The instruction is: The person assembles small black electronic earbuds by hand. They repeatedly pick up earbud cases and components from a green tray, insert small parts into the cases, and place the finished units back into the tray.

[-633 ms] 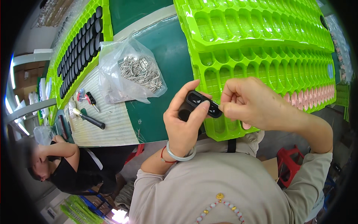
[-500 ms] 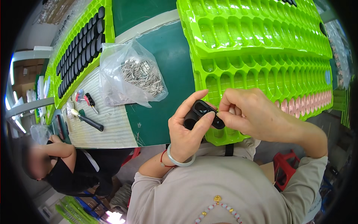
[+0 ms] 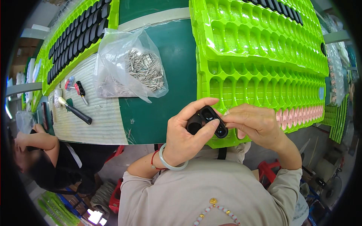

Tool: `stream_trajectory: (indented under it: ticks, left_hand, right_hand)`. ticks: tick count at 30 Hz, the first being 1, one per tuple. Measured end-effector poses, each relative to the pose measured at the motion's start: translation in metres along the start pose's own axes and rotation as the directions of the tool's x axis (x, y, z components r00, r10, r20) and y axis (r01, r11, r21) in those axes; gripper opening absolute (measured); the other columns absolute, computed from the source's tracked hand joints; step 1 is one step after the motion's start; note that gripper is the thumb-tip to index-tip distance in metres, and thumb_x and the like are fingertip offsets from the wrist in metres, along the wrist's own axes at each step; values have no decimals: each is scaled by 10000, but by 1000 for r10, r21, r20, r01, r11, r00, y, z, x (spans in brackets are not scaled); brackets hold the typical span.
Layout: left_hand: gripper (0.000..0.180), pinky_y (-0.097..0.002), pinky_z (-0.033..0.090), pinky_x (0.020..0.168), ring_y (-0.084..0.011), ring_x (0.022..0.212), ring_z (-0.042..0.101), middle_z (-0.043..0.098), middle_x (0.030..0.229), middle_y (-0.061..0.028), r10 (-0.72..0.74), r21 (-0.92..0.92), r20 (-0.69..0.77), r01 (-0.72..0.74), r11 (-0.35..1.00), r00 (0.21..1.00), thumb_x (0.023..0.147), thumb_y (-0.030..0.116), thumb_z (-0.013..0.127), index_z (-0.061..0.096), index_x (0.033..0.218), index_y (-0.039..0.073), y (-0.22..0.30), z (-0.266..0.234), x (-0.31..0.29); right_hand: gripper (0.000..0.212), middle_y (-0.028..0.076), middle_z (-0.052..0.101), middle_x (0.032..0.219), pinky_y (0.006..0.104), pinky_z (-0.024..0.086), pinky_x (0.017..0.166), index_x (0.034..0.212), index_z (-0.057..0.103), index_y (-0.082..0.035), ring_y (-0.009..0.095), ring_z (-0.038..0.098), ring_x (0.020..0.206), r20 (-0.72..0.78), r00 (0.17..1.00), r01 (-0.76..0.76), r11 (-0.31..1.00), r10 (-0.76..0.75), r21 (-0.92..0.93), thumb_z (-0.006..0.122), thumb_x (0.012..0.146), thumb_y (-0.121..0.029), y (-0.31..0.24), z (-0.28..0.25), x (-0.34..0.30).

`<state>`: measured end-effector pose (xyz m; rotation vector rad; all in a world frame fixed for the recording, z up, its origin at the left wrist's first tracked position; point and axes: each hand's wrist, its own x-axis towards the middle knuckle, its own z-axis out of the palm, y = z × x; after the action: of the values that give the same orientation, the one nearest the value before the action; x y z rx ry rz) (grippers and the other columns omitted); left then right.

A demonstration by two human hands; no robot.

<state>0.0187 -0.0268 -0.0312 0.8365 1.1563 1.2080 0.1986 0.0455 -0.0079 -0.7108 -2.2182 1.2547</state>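
Observation:
My left hand is closed around a small black earbud charging case. The case stands opened, with its rounded lid toward my palm and two glossy hollows facing up. My left thumb presses across its inner face. At the case's right edge, my right hand has its thumb and forefinger pinched together. Whatever may be between those fingertips is too small to make out. Both hands are above the near edge of the green trays.
A clear plastic bag of thin metal pins lies left of the trays. Beyond it are a black-handled hammer, a small screwdriver and a tray of black cases. Another person sits at left.
My view has shifted, showing more black pieces in the far tray. The right hand's fingers have straightened somewhat and stay at the case's edge. The left hand keeps its hold.

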Motion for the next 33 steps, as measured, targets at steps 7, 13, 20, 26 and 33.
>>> stream_trajectory:
  ticks: [7, 13, 20, 26, 33]
  left_hand:
    - [327, -194, 477, 644, -60, 733, 586, 644, 831, -51, 27, -39, -27, -28, 999, 999, 763, 1, 596, 561, 1088, 3, -5, 6, -3]
    - [320, -199, 483, 622, -66, 688, 597, 648, 788, -47, 36, 32, -47, -35, 999, 998, 742, 15, 598, 578, 1061, 12, -10, 6, -2]
    - [314, -209, 491, 619, -72, 671, 602, 648, 772, -49, 60, 54, -73, -56, 997, 996, 738, 25, 604, 587, 1052, 16, -13, 8, -2]
    - [317, -209, 491, 628, -73, 679, 601, 646, 775, -51, 49, 46, -78, -45, 998, 996, 737, 21, 604, 588, 1054, 15, -13, 7, -1]
    - [291, -211, 495, 650, -71, 773, 591, 639, 867, -51, 15, -110, -53, -21, 994, 998, 777, 16, 612, 562, 1063, 1, -8, 2, 4]
  right_hand:
    - [261, 133, 613, 884, 209, 483, 458, 954, 640, 8, 137, 606, 617, -14, 999, 29, 1000, -29, -11, 574, 727, 118, 7, 5, -10]
    - [359, 147, 621, 842, 298, 522, 624, 927, 621, 25, 247, 633, 729, -20, 999, 24, 999, -25, -34, 539, 606, 163, 9, 9, -12]
    - [245, 142, 613, 882, 203, 457, 411, 927, 637, 10, 121, 583, 546, -58, 998, 16, 1000, -16, -8, 547, 734, 130, 13, 14, -14]
    - [356, 144, 617, 838, 297, 519, 621, 907, 625, 27, 248, 627, 715, -74, 996, 36, 998, -39, -43, 529, 593, 164, 13, 14, -12]
    - [346, 145, 572, 1015, 305, 496, 717, 1041, 571, 17, 220, 597, 846, -109, 986, -97, 969, 124, 227, 658, 708, 45, 12, 16, -17]
